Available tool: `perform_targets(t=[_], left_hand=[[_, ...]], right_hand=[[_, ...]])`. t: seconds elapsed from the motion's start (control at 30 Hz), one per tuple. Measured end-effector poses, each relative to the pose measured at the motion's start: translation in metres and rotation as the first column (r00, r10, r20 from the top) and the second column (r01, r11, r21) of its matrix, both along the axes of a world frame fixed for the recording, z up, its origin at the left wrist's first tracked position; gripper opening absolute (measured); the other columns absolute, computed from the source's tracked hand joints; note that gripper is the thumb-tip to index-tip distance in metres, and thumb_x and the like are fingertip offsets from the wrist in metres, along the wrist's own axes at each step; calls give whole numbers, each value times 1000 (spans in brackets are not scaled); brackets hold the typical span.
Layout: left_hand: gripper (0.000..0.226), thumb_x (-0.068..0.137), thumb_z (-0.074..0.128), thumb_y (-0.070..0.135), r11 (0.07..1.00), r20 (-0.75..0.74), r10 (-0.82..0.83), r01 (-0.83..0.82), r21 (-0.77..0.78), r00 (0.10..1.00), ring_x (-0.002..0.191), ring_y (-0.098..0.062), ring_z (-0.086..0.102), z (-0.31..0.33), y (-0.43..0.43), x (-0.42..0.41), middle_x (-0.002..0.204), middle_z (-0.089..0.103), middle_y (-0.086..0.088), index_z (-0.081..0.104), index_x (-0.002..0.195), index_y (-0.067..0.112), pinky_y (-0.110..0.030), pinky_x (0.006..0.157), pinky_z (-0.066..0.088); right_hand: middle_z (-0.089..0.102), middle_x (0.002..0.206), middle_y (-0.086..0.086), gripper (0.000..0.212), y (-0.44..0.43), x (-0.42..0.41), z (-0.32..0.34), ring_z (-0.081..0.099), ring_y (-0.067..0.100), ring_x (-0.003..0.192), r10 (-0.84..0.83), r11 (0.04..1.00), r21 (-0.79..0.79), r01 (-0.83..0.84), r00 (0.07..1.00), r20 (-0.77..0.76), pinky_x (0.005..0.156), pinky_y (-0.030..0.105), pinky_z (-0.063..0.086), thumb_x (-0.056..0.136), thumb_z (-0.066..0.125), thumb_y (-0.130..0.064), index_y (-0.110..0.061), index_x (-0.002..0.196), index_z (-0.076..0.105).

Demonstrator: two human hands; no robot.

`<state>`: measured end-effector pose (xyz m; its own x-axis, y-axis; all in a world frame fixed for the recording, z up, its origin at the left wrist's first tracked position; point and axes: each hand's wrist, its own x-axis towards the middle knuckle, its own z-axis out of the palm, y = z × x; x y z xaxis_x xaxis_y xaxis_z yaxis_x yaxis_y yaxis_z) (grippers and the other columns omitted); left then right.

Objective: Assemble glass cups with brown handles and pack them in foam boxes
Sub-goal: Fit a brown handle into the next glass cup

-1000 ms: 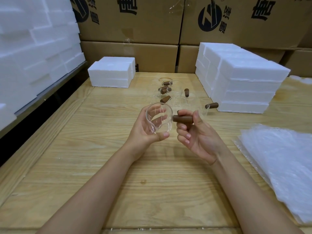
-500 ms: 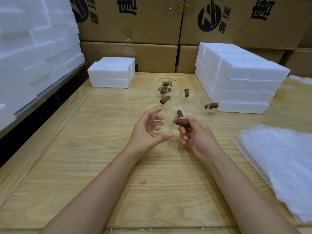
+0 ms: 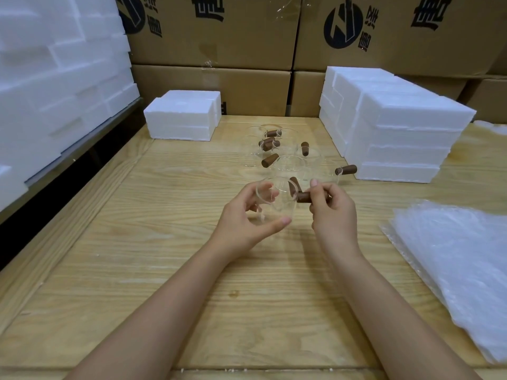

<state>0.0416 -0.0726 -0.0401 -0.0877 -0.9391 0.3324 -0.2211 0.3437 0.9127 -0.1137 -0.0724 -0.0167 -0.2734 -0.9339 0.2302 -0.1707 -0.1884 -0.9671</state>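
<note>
- Step: handle fitting. My left hand [image 3: 244, 218] grip cradles the glass cup [image 3: 279, 207] above the desk [image 3: 164, 242].
- My right hand [image 3: 333, 212] grip pinches the brown handle [image 3: 303, 196] against the cup's right side.
- Next, likely: seat it squarely.

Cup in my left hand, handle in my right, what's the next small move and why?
Probably push the brown handle into the side of the glass cup: the right hand pinches it with its end meeting the cup wall, the left hand cradles the cup, and full seating isn't visible.
</note>
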Motion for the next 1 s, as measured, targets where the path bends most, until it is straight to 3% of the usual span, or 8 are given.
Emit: perform_targets(t=[0.13,0.3,0.43,0.57,0.67,0.77,0.93,1.0], left_hand=[[65,55,87,42,1000,23,11,-11,-14,1000,111,1,59,-2,0,1,114,67,17,51,109,36,-29,94,48],[69,54,90,39,992,63,82,-75,-105,995,116,-4,57,-2,-2,1,123,62,16,47,107,26,-40,97,47],[73,58,93,22,967,126,135,-103,-232,983,115,2,55,-1,-1,2,128,56,21,48,116,21,-27,96,46],[75,59,92,16,936,183,176,-107,-335,967,115,-6,56,-1,0,2,123,55,21,54,124,14,-11,93,39],[76,60,91,14,924,233,201,-106,-367,951,111,-15,58,0,1,2,120,60,9,56,128,14,-15,92,41],[80,59,92,16,921,261,213,-104,-377,942,106,-14,57,1,4,1,114,57,14,55,130,17,-24,93,43],[80,60,91,25,961,227,161,-101,-258,961,103,-4,56,1,4,2,111,59,22,48,126,36,-10,87,38],[75,61,91,27,981,193,133,-102,-162,972,107,-10,60,1,3,3,113,64,15,47,121,42,-17,91,44]], right_hand=[[61,61,-24,21,3,1,3,51,-4,55,23,990,-134,-34,996,-82,57,12,40,98,50,-30,-23,79,57],[66,73,-25,20,3,3,2,52,-4,58,70,976,-194,-97,987,-142,56,11,39,100,44,-25,-27,82,52],[64,73,-17,21,0,4,-6,46,-3,53,63,982,-169,-88,987,-146,55,17,38,101,39,-26,-32,84,50],[62,80,-12,24,-6,3,-11,48,-5,57,71,994,-82,-79,993,-92,64,27,37,102,36,-24,-30,84,50],[64,85,-9,25,-12,0,-15,55,2,73,85,996,-7,-86,990,-113,70,31,40,102,35,-23,-27,85,52],[63,87,-5,27,-14,-2,-20,58,15,84,82,996,48,-76,986,-145,79,37,44,102,34,-22,-27,83,53],[62,64,-24,31,-13,-5,-23,49,-1,55,70,997,48,-61,973,-220,53,14,37,101,36,-34,-20,78,53],[61,61,-27,33,-11,-6,-20,49,-3,53,48,999,17,-45,968,-246,49,13,36,100,39,-37,-19,76,53]])
